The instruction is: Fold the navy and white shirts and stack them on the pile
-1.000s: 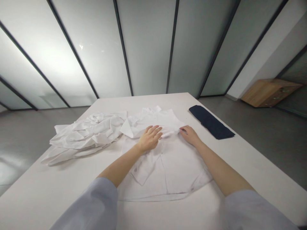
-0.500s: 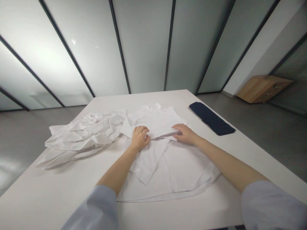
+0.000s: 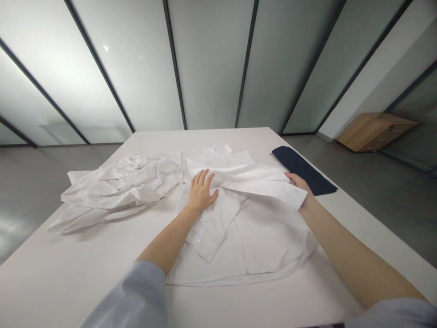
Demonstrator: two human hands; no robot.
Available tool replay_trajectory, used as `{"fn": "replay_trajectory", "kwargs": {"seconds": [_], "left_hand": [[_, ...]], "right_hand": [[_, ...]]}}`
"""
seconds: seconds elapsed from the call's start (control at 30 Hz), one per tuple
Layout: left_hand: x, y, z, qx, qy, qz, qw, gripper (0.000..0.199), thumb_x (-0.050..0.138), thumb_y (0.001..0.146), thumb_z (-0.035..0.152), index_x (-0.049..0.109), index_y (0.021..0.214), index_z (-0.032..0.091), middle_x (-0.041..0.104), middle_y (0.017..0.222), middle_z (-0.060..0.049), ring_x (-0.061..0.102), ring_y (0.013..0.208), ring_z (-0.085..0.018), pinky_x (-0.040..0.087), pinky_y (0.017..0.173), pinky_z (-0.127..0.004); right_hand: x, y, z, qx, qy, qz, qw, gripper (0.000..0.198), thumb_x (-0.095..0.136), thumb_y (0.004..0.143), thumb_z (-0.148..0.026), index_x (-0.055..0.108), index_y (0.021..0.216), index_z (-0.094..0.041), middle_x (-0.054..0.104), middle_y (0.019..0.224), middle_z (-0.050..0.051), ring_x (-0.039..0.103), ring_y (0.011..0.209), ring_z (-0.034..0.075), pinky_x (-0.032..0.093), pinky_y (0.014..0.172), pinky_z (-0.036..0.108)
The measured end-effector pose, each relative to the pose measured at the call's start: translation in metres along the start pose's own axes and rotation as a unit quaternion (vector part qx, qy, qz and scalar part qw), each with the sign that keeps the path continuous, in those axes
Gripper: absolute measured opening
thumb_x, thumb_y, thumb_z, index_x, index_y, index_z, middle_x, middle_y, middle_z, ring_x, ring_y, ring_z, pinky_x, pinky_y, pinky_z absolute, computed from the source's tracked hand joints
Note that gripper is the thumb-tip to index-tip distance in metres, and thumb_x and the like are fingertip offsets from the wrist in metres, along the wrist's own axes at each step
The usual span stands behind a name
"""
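A white shirt (image 3: 266, 232) lies on the table in front of me, its collar pointing away and its hem toward me. One sleeve is folded down over the body, with its buttoned cuff near the lower left. My left hand (image 3: 202, 191) rests on the shirt's middle left, fingers spread and pressing lightly on the cloth. Off to the right, my right hand (image 3: 301, 186) grips the other white sleeve (image 3: 252, 177) near its cuff. That sleeve stretches across the shirt below the collar, its cuff end raised off the table.
Left of the shirt is a crumpled heap of white cloth (image 3: 123, 184). A folded dark navy cloth (image 3: 302, 171) lies by the right edge of the white table (image 3: 112, 273). Beyond are frosted glass panels and a wooden cabinet (image 3: 373, 131) on the floor.
My right hand has moved right, drawing the sleeve out across the shirt and lifting its cuff. My left hand's fingers have spread from a curled pose, staying in nearly the same place.
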State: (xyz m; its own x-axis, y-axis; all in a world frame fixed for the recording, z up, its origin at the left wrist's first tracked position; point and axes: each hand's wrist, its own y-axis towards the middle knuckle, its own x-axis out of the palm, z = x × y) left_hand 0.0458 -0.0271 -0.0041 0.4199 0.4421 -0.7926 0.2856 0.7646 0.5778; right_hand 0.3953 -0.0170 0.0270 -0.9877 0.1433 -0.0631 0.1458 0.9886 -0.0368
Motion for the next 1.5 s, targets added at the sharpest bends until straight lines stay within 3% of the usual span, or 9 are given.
{"fn": "replay_trajectory", "kwargs": {"seconds": [0.23, 0.4, 0.53, 0.63, 0.77, 0.93, 1.13, 1.3, 1.5], "left_hand": [[0.010, 0.000, -0.022, -0.143, 0.085, -0.117, 0.979, 0.059, 0.054, 0.082, 0.029, 0.045, 0.139, 0.016, 0.042, 0.147, -0.018, 0.037, 0.136, -0.035, 0.028, 0.110, -0.053], [0.000, 0.008, -0.036, -0.162, 0.128, -0.147, 0.967, 0.044, 0.043, 0.084, 0.012, 0.057, 0.125, 0.022, 0.061, 0.127, -0.015, 0.056, 0.115, -0.030, 0.042, 0.096, -0.047], [-0.017, 0.025, -0.053, -0.175, 0.167, -0.194, 0.951, 0.037, 0.041, 0.084, 0.010, 0.062, 0.112, 0.020, 0.065, 0.110, -0.015, 0.060, 0.105, -0.029, 0.046, 0.086, -0.042], [-0.032, 0.034, -0.070, -0.206, 0.173, -0.167, 0.948, 0.034, 0.042, 0.084, 0.012, 0.060, 0.112, 0.019, 0.064, 0.111, -0.014, 0.061, 0.103, -0.028, 0.048, 0.082, -0.038], [-0.046, 0.031, -0.089, -0.269, 0.172, -0.109, 0.941, 0.037, 0.044, 0.081, 0.012, 0.058, 0.115, 0.018, 0.064, 0.110, -0.014, 0.062, 0.101, -0.029, 0.048, 0.081, -0.038], [-0.051, 0.021, -0.098, -0.240, 0.157, -0.148, 0.946, 0.055, 0.048, 0.074, 0.009, 0.054, 0.128, 0.018, 0.058, 0.124, -0.014, 0.057, 0.114, -0.032, 0.046, 0.092, -0.042], [-0.036, 0.012, -0.058, -0.083, 0.084, -0.138, 0.983, 0.052, 0.048, 0.082, 0.021, 0.049, 0.134, 0.018, 0.054, 0.135, -0.012, 0.049, 0.124, -0.027, 0.039, 0.105, -0.041], [-0.004, -0.002, -0.026, -0.039, 0.085, -0.227, 0.969, 0.054, 0.039, 0.094, 0.044, 0.046, 0.140, 0.017, 0.042, 0.149, -0.015, 0.037, 0.137, -0.030, 0.030, 0.111, -0.047], [0.006, -0.014, -0.025, -0.051, 0.111, -0.270, 0.955, 0.062, 0.030, 0.096, 0.053, 0.037, 0.147, 0.019, 0.031, 0.156, -0.013, 0.027, 0.144, -0.029, 0.024, 0.114, -0.046]], "right_hand": [[-0.019, -0.036, 0.031, 0.092, 0.030, -0.057, 0.994, 0.022, 0.053, 0.077, -0.042, 0.062, 0.087, -0.024, 0.074, 0.088, 0.009, 0.070, 0.093, 0.029, 0.057, 0.084, 0.043], [-0.006, -0.046, 0.018, 0.120, 0.053, -0.090, 0.987, 0.022, 0.050, 0.079, -0.037, 0.063, 0.091, -0.024, 0.073, 0.102, 0.011, 0.067, 0.105, 0.029, 0.054, 0.091, 0.044], [0.009, -0.050, 0.000, 0.074, 0.077, -0.097, 0.989, 0.026, 0.054, 0.078, -0.033, 0.063, 0.100, -0.023, 0.071, 0.111, 0.009, 0.064, 0.109, 0.028, 0.052, 0.095, 0.044], [0.010, -0.053, -0.004, 0.040, 0.036, -0.131, 0.990, 0.032, 0.050, 0.081, -0.040, 0.064, 0.104, -0.021, 0.071, 0.109, 0.011, 0.066, 0.106, 0.029, 0.054, 0.090, 0.043], [-0.006, -0.059, 0.005, 0.089, -0.036, -0.199, 0.975, 0.033, 0.054, 0.078, -0.039, 0.066, 0.102, -0.020, 0.073, 0.100, 0.011, 0.069, 0.092, 0.029, 0.056, 0.075, 0.039], [-0.034, -0.056, 0.015, 0.084, -0.238, -0.232, 0.939, 0.028, 0.066, 0.074, -0.036, 0.072, 0.098, -0.023, 0.073, 0.089, 0.007, 0.068, 0.079, 0.025, 0.055, 0.070, 0.035], [-0.025, -0.015, 0.009, -0.067, -0.357, -0.174, 0.915, 0.032, 0.057, 0.083, -0.032, 0.068, 0.111, -0.023, 0.074, 0.098, 0.007, 0.067, 0.093, 0.024, 0.052, 0.085, 0.034], [0.022, 0.017, 0.029, -0.198, -0.458, -0.184, 0.847, 0.039, 0.049, 0.087, -0.029, 0.062, 0.123, -0.021, 0.061, 0.132, 0.010, 0.055, 0.123, 0.025, 0.040, 0.106, 0.041], [0.031, -0.002, 0.060, -0.210, -0.630, -0.154, 0.731, 0.056, 0.037, 0.094, -0.045, 0.047, 0.141, -0.016, 0.038, 0.152, 0.014, 0.034, 0.140, 0.032, 0.029, 0.114, 0.047]]}}
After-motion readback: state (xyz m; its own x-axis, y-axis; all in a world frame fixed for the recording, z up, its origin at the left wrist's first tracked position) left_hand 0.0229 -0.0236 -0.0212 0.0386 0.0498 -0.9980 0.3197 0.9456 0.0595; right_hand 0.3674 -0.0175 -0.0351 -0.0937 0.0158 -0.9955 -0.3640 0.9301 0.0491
